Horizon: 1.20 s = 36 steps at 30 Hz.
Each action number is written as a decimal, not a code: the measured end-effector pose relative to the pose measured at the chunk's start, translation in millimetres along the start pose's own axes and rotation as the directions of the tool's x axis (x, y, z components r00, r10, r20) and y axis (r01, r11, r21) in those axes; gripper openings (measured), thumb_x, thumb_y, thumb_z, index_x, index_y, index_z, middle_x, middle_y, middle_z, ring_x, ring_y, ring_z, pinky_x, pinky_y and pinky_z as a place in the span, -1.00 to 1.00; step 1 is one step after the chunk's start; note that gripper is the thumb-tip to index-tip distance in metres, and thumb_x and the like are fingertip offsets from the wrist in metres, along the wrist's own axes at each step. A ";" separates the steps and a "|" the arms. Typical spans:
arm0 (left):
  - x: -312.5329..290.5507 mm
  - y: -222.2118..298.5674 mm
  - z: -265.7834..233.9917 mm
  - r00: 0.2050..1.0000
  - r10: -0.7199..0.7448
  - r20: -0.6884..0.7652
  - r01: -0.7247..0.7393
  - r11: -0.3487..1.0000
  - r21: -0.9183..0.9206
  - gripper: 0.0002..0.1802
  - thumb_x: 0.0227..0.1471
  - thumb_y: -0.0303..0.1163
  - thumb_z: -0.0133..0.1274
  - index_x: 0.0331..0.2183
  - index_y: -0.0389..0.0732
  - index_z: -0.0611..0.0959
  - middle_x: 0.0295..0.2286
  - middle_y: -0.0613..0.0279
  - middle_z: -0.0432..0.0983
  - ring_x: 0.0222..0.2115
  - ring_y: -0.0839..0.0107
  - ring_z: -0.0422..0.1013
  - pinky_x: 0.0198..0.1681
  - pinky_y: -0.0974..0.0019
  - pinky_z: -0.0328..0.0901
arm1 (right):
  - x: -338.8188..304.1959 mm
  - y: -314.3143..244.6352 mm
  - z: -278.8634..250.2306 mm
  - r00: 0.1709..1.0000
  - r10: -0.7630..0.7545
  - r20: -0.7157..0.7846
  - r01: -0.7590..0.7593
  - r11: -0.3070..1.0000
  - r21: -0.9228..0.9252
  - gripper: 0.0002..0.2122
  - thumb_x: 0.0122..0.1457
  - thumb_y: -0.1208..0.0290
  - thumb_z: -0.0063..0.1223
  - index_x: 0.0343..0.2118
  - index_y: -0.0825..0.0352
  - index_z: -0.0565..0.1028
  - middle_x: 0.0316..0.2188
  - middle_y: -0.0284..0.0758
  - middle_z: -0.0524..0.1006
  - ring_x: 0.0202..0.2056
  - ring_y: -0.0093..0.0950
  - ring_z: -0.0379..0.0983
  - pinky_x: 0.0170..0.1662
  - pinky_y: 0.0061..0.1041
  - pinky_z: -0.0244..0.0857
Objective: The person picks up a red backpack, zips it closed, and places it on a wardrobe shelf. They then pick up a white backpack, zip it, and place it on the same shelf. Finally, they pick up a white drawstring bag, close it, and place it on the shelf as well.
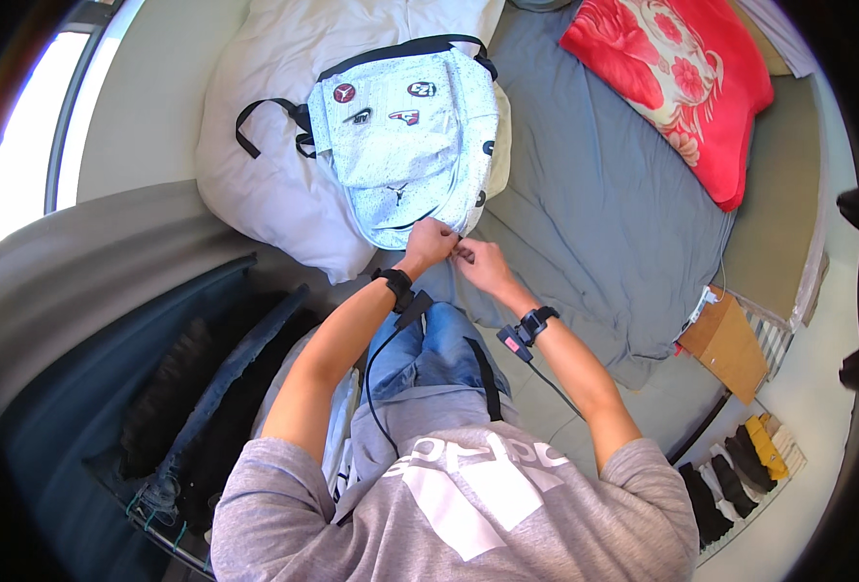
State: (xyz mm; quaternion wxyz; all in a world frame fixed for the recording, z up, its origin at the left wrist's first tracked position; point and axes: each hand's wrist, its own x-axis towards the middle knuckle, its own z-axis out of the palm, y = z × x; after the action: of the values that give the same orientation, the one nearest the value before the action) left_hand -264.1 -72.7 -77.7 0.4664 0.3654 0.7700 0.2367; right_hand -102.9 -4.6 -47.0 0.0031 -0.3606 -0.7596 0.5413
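A white speckled backpack (391, 160) with black trim and several patches lies on the bed, its top handle end away from me. At its near edge, next to the curved dark opening of the front pocket, my left hand (432, 242) is closed with the fingertips pinched. My right hand (483, 266), also pinched, meets it just to the right, off the bag's corner. A small dark bit shows between the two sets of fingertips, too small to name. Each wrist wears a black strapped device, with a cable running back from it.
A white quilt (245, 209) lies under the bag's left side, over a grey sheet (585, 204). A red flowered pillow (682, 87) rests at the far right. Dark clothes (173, 398) hang on a rack at left. Rolled garments (740, 466) sit on a wire shelf at lower right.
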 end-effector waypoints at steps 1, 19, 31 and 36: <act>-1.3 -0.9 2.3 1.000 -0.004 -0.015 0.004 1.000 -0.004 -0.74 -0.02 -0.28 0.12 -0.53 -0.24 0.77 -0.66 0.19 0.62 -0.63 0.42 0.56 -0.46 0.31 0.44 | 3.5 4.2 -4.1 1.000 -0.008 0.013 0.008 0.999 0.040 -0.81 0.15 0.46 0.16 -0.20 0.44 0.56 -0.43 -0.15 0.66 -0.44 -0.41 0.63 -0.34 -0.43 0.47; -48.0 -6.3 -15.4 0.963 0.003 -0.269 -0.002 1.000 0.004 -0.76 0.00 -0.28 0.18 -0.48 -0.28 0.74 -0.62 -0.02 0.58 -0.59 0.06 0.53 -0.46 0.11 0.39 | 51.4 6.3 17.5 0.891 0.454 0.010 -0.368 0.710 0.601 -0.76 0.27 0.27 0.11 -0.38 0.37 0.52 -0.56 -0.43 0.46 -0.58 -0.67 0.31 -0.54 -0.64 0.19; -79.0 -4.6 -19.6 0.897 0.066 -0.437 -0.100 0.993 -0.055 -0.85 0.03 -0.40 0.16 -0.41 -0.28 0.71 -0.57 0.03 0.59 -0.58 0.07 0.52 -0.45 0.12 0.38 | 40.2 -9.0 15.7 0.925 0.376 0.063 -0.306 0.632 0.712 -0.81 0.31 0.30 0.10 -0.38 0.30 0.49 -0.56 -0.49 0.41 -0.56 -0.73 0.28 -0.53 -0.71 0.17; -85.7 -8.6 -9.1 0.820 0.198 -0.536 -0.180 0.980 0.087 -0.77 0.00 -0.52 0.11 -0.23 -0.26 0.67 -0.37 0.02 0.56 -0.36 0.06 0.51 -0.30 0.11 0.39 | 39.5 -13.2 11.0 0.942 0.312 0.127 -0.312 0.664 0.679 -0.86 0.30 0.35 0.11 -0.21 0.29 0.48 -0.43 -0.48 0.46 -0.45 -0.70 0.37 -0.41 -0.70 0.31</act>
State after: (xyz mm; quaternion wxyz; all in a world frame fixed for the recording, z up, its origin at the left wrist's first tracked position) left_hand -249.6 -145.4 -32.9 0.1978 0.3654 0.8341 0.3629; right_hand -143.7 6.1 -55.9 0.0447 -0.4578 -0.4297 0.7771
